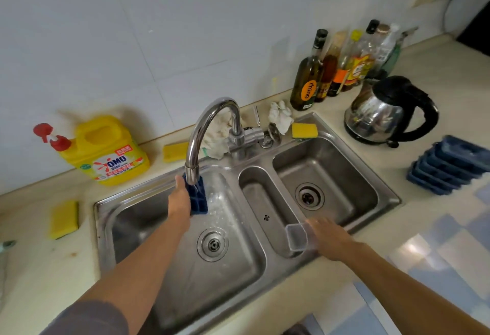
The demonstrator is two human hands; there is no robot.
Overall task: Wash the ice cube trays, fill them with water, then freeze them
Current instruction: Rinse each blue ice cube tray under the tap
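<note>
My left hand (pixel 180 199) holds a dark blue ice cube tray (pixel 198 199) upright under the spout of the chrome faucet (pixel 209 128), over the left basin of the steel sink (pixel 185 268). Water runs onto the tray and splashes the basin wall. My right hand (pixel 327 236) grips a clear plastic lid or container (pixel 297 236) at the front edge of the narrow middle basin. A stack of several more dark blue ice cube trays (pixel 450 165) stands on the counter at the far right.
A yellow detergent jug (pixel 106 149) stands behind the sink on the left. Yellow sponges lie at left (pixel 64 218), behind the faucet (pixel 175 151) and at the sink's back rim (pixel 305 130). A steel kettle (pixel 384 112) and several bottles (pixel 342 61) occupy the right counter.
</note>
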